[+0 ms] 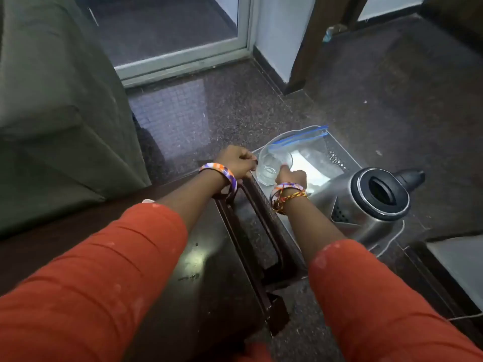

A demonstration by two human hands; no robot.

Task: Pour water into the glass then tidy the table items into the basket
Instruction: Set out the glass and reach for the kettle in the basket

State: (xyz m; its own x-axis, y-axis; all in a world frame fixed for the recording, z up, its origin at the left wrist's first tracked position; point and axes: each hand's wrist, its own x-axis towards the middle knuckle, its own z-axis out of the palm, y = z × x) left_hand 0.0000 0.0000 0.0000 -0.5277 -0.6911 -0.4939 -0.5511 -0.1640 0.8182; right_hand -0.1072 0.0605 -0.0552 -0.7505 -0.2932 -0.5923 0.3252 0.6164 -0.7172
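Seemingly late in the task, the tidying half is under way: a clear glass (pixel 273 163) lies tilted inside a dark mesh basket (pixel 337 159) that sits on the polished stone floor just beside a dark wooden counter (pixel 198 257). Whether water was poured cannot be judged; the glass looks nearly empty, with perhaps a shine at its thick base. The right hand (pixel 291 176) reaches down into the basket, its fingers curled on the near rim of the glass, holding it. The left hand (pixel 239 160) is at the basket's near edge, fingers curled as if gripping the rim, though the rim itself is hidden beneath them. Under and behind the glass lies a floppy transparent zip bag (pixel 305 142) with a blue seal strip, over something pale and flat that cannot be identified. A stainless-steel kettle (pixel 371 202), rounded and shiny, with a black ring at its open top and a black handle, sits just right of the right wrist, apparently in the basket's near end, a thin cord trailing from below it. Both wrists wear colourful bangles, and the sleeves are orange. What is left appears to be letting go of the glass and settling the items.
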